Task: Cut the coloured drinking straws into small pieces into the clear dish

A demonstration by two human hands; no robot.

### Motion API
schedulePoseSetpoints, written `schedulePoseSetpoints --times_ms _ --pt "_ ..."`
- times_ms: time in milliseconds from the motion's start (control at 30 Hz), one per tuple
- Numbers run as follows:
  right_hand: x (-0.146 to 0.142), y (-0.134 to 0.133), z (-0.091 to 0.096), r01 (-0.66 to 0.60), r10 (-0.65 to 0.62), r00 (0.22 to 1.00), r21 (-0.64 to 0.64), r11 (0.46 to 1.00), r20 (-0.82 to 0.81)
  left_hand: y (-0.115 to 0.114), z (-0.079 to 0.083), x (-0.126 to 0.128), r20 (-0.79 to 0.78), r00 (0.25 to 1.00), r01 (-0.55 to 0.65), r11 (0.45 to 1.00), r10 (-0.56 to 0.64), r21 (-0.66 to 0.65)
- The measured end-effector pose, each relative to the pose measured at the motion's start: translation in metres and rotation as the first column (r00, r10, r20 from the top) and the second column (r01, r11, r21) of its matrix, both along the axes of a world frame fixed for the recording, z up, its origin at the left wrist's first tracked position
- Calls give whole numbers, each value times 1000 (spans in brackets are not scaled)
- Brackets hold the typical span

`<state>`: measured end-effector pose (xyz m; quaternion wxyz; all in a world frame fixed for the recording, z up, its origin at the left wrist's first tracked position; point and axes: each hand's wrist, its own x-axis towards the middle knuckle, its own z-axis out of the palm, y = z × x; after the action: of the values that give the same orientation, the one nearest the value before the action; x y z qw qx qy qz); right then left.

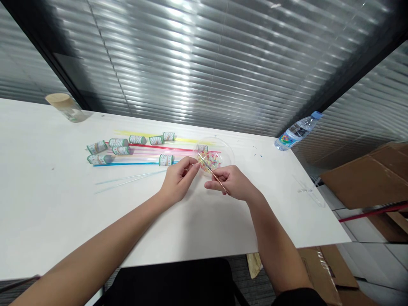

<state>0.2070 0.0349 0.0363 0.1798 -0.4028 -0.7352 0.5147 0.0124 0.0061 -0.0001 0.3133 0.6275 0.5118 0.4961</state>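
Observation:
My right hand [234,182] is closed around a pair of slim copper-coloured scissors [219,182], whose silver blades point away and left over a clear round bowl [230,149]. Inside the bowl lie many small pink, yellow and blue pieces [213,160]. By the bowl's near left rim, my left hand [179,177] is closed in a pinch close to the scissor tips. What its fingertips hold is too small to make out. Long thin coloured sticks, some red [153,147] and some blue [134,163], lie left of the bowl.
Several short rolls with green-edged printed wraps [121,150] lie on and around the sticks. A water bottle [296,132] stands at the table's right, a jar with a tan lid [66,107] at the far left. Clear thin loops [307,191] lie near the right edge; cardboard boxes [366,174] stand beyond.

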Motion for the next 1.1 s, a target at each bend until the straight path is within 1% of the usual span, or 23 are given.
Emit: schedulePoseSetpoints --times_ms 300,467,600,833,1100 --pt "0 -1 1 -8 7 998 10 1000 64 2 -2 1 -35 999 -23 1000 23 -4" --pt "0 -2 2 -11 9 998 26 1000 64 2 -1 1 6 1000 -14 999 14 -34" --pt "0 -3 2 -3 3 1000 15 1000 26 2 1 1 44 999 -12 999 15 -53" --pt "1 -3 1 -74 72 996 45 996 53 3 -2 2 180 983 36 996 -21 -82" --pt "-1 -3 1 -76 73 996 46 996 54 4 0 3 362 930 129 975 -56 -181"
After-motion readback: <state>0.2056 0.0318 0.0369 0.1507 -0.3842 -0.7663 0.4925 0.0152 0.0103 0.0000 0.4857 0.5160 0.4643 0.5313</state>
